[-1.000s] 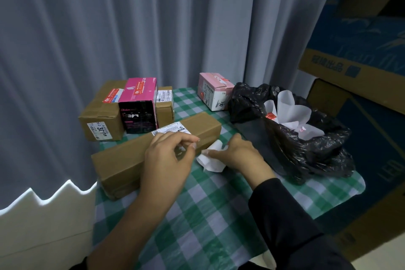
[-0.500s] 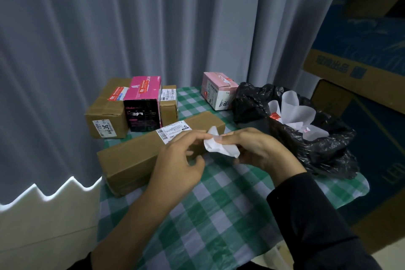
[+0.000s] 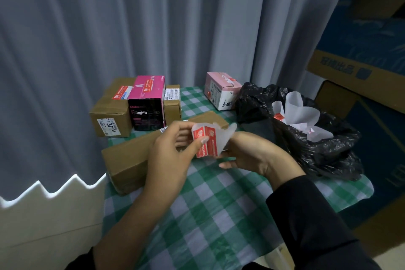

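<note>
Both hands pinch red-white label.

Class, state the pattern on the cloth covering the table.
The tablecloth is green-and-white checked, clearest in the head view.

Long brown cardboard box, lying on green-and-white checked worktop.
Above its right end: red-and-white printed paper label, pinched by left hand and right hand.
Behind it: square brown cardboard box, pink-and-black carton, pale pink carton.
To its right: crumpled black plastic bag holding white paper sheets.
</note>
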